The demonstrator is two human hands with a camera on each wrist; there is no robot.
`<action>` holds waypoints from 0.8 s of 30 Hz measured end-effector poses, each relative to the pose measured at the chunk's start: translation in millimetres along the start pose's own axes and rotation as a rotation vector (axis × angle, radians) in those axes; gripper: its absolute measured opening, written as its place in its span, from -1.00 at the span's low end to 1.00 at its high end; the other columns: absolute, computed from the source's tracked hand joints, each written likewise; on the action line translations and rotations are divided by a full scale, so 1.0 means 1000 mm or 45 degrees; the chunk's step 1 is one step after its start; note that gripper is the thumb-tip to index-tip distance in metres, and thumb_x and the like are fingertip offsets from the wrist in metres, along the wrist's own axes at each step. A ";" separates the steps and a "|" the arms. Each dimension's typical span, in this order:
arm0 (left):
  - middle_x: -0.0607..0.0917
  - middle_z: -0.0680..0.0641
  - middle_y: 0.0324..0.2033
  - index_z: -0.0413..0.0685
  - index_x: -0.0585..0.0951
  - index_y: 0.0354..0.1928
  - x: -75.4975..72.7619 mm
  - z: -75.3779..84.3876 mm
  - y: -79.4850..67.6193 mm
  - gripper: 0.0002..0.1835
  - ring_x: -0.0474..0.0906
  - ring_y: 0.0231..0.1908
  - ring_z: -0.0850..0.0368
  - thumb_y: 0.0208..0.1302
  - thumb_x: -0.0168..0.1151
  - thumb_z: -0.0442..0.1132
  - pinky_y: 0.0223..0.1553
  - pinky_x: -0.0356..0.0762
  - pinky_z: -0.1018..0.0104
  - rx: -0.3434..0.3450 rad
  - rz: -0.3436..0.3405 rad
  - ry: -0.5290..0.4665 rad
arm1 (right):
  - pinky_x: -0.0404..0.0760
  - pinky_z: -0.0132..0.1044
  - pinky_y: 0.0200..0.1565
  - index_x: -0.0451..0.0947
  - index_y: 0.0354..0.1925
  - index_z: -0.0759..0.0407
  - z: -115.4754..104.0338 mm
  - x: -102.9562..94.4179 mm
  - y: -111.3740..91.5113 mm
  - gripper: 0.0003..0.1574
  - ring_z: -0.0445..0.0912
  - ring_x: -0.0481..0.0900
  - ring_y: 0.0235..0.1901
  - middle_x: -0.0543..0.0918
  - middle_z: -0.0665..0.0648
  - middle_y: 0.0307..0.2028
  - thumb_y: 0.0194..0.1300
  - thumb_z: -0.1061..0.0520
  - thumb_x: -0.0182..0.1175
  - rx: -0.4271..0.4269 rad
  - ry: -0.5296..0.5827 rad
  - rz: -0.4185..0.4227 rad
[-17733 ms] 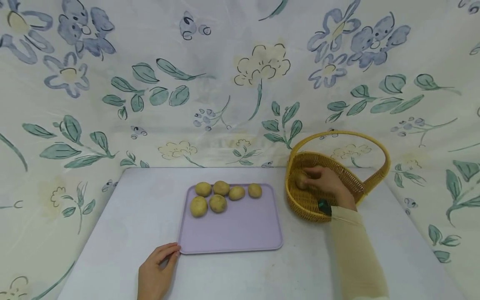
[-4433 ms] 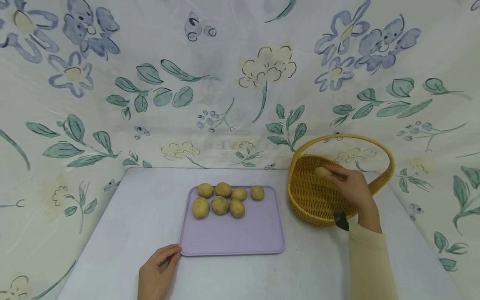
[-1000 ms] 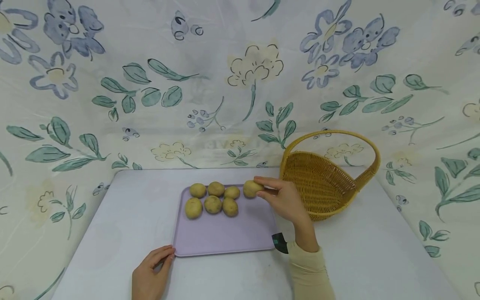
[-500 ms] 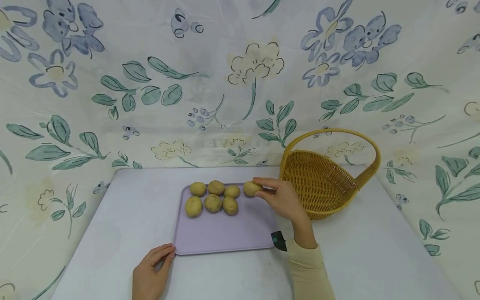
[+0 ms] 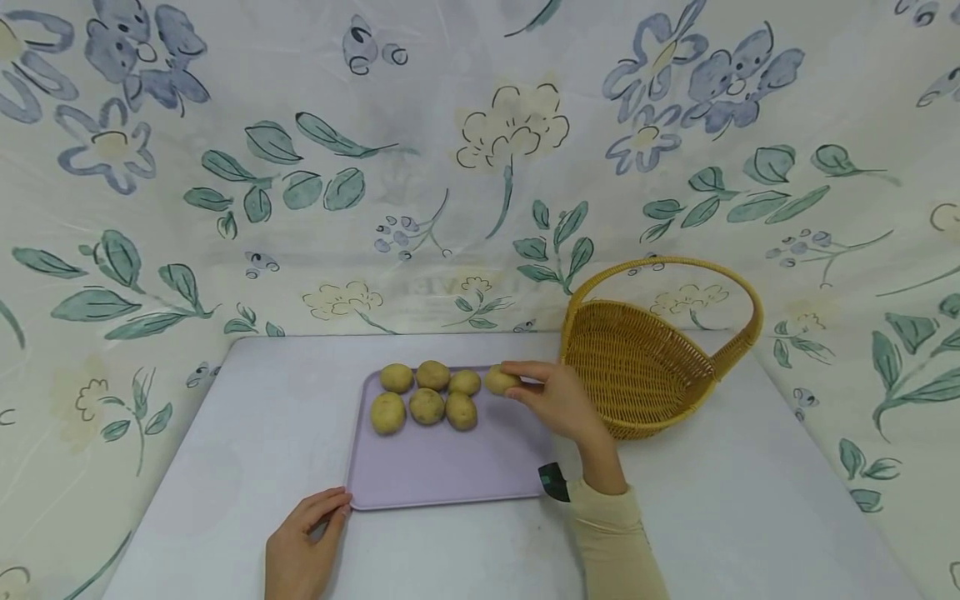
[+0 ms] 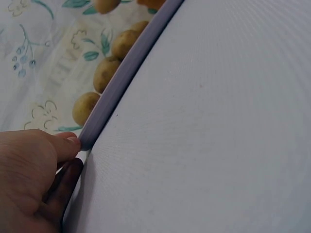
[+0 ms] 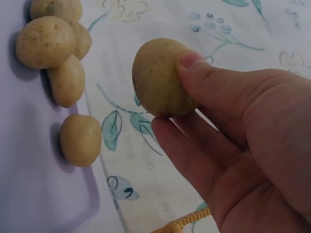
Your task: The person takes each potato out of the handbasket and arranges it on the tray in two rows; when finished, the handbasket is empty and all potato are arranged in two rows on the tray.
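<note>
My right hand (image 5: 555, 400) holds a potato (image 7: 163, 80) between thumb and fingertips, over the back right part of the lilac tray (image 5: 450, 475). In the head view this potato covers another potato (image 7: 81, 141), which shows on the tray in the right wrist view. Several more potatoes sit in two rows at the tray's back left, among them a front-row potato (image 5: 461, 412) and a larger potato (image 5: 387, 414). At the tray's front left corner, my left hand (image 5: 303, 537) pinches the rim with thumb and fingertips; the left wrist view shows this close up.
A wicker basket (image 5: 637, 367) with a tall arched handle (image 5: 675, 260) stands right of the tray, just behind my right wrist. White tabletop (image 5: 450, 550) surrounds the tray. Floral cloth (image 5: 420, 167) rises behind the table.
The right hand has brought a potato from the basket leftward over the tray, then shifted slightly left. Since the earliest frame, one potato joined the front row. The left hand stays at the corner.
</note>
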State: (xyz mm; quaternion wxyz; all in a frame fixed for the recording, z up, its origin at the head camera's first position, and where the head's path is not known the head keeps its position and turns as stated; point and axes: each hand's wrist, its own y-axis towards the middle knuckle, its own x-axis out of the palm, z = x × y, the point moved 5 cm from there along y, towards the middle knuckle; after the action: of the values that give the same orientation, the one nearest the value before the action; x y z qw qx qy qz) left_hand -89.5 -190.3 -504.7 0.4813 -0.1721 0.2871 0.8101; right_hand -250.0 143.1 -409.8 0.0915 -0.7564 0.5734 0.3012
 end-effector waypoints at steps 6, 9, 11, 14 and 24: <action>0.83 0.01 -0.17 0.02 0.83 -0.26 0.000 -0.001 0.000 -0.76 0.44 -0.22 0.87 0.08 0.51 -0.47 -0.14 0.39 0.91 0.010 0.006 0.011 | 0.73 -0.31 0.06 0.71 0.09 0.19 0.006 0.007 0.003 -0.56 0.06 0.69 0.15 0.74 0.17 0.13 0.22 0.25 0.43 0.024 -0.025 -0.029; 0.83 0.00 -0.17 0.02 0.83 -0.26 0.000 0.000 0.000 -0.75 0.45 -0.23 0.86 0.08 0.51 -0.48 -0.14 0.40 0.90 0.004 0.004 0.016 | 0.73 -0.29 0.07 0.70 0.10 0.20 0.009 0.010 0.003 -0.55 0.07 0.68 0.16 0.73 0.17 0.14 0.22 0.25 0.43 0.032 -0.029 -0.047; 0.83 0.01 -0.17 0.00 0.83 -0.26 0.000 -0.001 0.000 -0.76 0.46 -0.24 0.86 0.08 0.50 -0.49 -0.15 0.40 0.90 -0.017 -0.003 0.016 | 0.73 -0.28 0.07 0.69 0.11 0.22 0.010 0.013 0.004 -0.54 0.09 0.68 0.16 0.72 0.19 0.16 0.22 0.27 0.43 0.024 -0.010 -0.062; 0.83 0.01 -0.16 -0.03 0.83 -0.25 0.001 -0.001 0.000 -0.77 0.45 -0.25 0.86 0.09 0.49 -0.49 -0.16 0.41 0.90 -0.058 -0.016 0.019 | 0.72 -0.28 0.09 0.68 0.13 0.25 0.013 0.016 0.005 -0.53 0.11 0.66 0.19 0.69 0.23 0.20 0.23 0.28 0.42 0.020 0.020 -0.088; 0.83 0.03 -0.16 -0.03 0.82 -0.25 0.001 0.000 0.000 -0.78 0.48 -0.25 0.83 0.10 0.49 -0.48 -0.16 0.41 0.90 -0.089 -0.037 0.021 | 0.72 -0.33 0.08 0.70 0.09 0.22 0.019 0.022 0.006 -0.56 0.09 0.65 0.20 0.68 0.22 0.20 0.22 0.24 0.44 0.037 -0.046 -0.080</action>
State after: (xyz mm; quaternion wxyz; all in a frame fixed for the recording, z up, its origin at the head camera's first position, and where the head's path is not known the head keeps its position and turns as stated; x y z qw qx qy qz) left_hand -90.2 -190.1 -505.0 0.4843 -0.1996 0.2598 0.8112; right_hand -258.6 132.8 -436.3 0.1224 -0.7671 0.5518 0.3035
